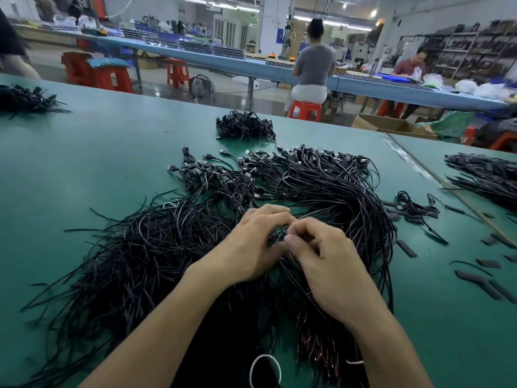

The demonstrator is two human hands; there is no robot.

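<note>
Both hands meet over the cable pile [321, 191] on the green table [84, 152]. Left hand [251, 245] and right hand [327, 264], fingers curled, pinch one black cable [277, 235] between them.

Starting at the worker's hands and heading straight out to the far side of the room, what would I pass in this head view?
Left hand and right hand, both gripping strands of the cable heap → plug ends at the heap's far edge → small cable bundle → red stool → blue bench.
</note>
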